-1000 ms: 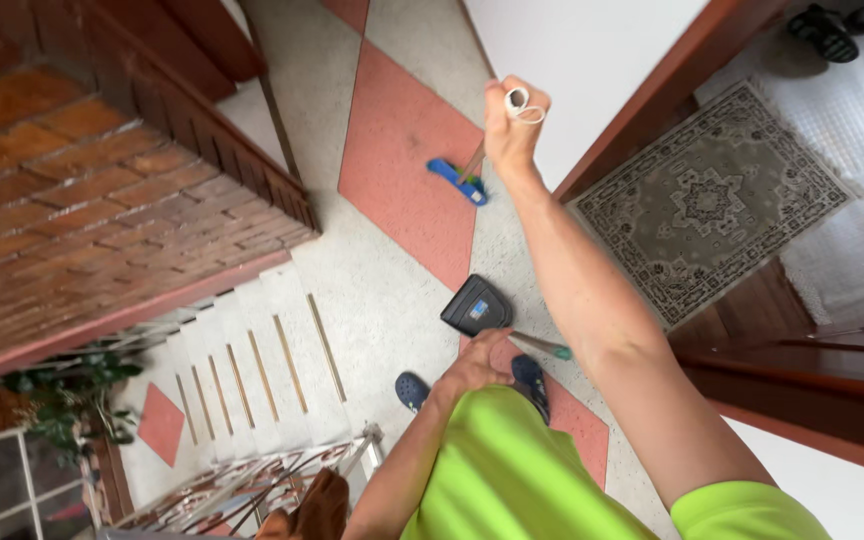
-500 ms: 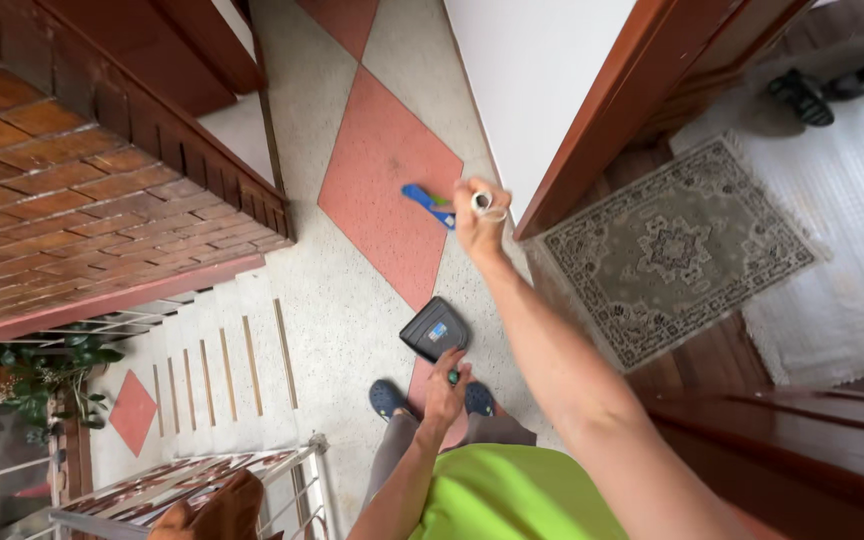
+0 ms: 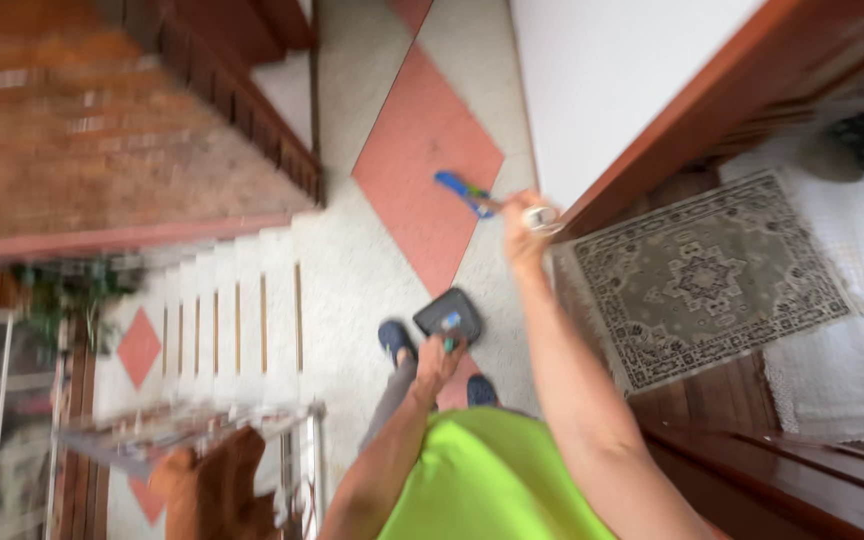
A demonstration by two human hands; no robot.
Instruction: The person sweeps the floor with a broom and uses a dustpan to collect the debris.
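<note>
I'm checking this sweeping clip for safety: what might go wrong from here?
The stairs drop away right beside the person's feet, so a backward step could mean a fall. The dustpan held low by the left hand sits near the shoes and may trip them. The rug edge could snag the broom head.

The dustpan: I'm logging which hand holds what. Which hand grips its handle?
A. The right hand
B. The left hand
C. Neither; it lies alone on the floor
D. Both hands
B: the left hand is closed on the green handle of the dark dustpan, while the right hand holds the broom stick.
</note>
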